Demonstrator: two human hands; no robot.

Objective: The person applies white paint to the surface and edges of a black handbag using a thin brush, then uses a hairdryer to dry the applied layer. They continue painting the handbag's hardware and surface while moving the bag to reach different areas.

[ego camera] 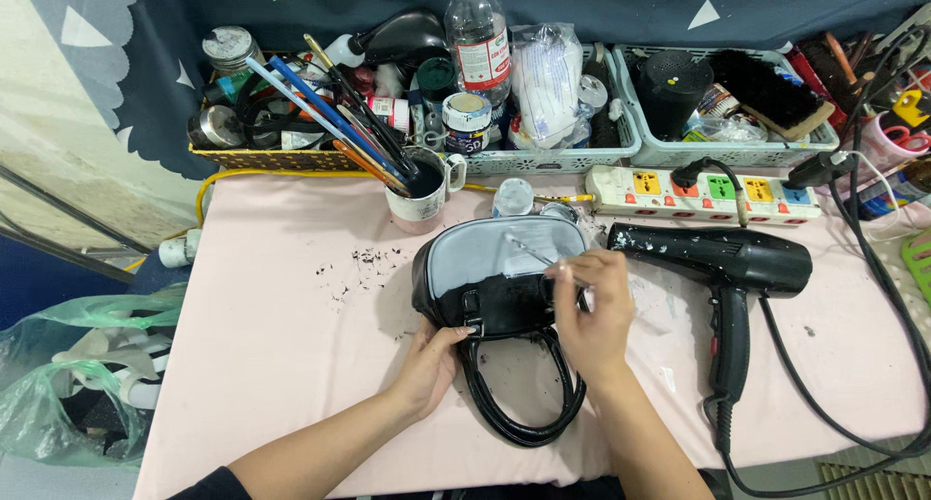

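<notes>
On a pink surface (272,296), a mug of paintbrushes (419,194) stands at the back left. The person's left hand (430,364) rests against the lower edge of a black and grey handbag (490,267) lying centre, its grip loosely curled. The right hand (592,311) has its grip pinched on a thin brush (531,255) over the bag. A black hairdryer (722,267) lies to the right.

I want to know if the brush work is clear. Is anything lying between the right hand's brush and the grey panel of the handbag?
Nothing visible does. The right hand holds the thin brush with its tip over the handbag, right at the bare grey panel. The left hand steadies the bag's near edge, clear of the panel. The hair dryer lies apart, to the right.
</notes>
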